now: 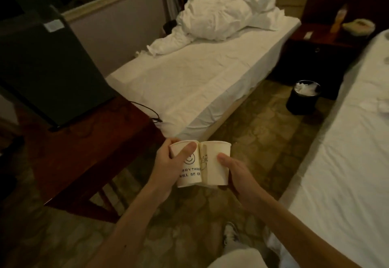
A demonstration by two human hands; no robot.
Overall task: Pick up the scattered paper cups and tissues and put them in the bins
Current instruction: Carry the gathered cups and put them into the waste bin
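Note:
My left hand (pixel 171 163) grips a white paper cup (pixel 190 173) printed with a smiley face and dark lettering. A second, plainer paper cup (pixel 214 166) is held by my right hand (pixel 235 173), thumb across its side. The two cups touch side by side at chest height above the floor between two beds. A black round bin (pixel 303 101) stands on the floor far right, between the beds, with white tissues (pixel 306 88) piled at its top. More white tissue (pixel 383 105) lies on the right bed's edge.
A dark wooden desk (pixel 88 154) with a black TV (pixel 48 67) and a cable stands to the left. The left bed (pixel 202 82) carries a crumpled white duvet (pixel 223 19). The right bed (pixel 345 162) runs along the right. A dark nightstand (pixel 315 44) with a bottle stands behind the bin.

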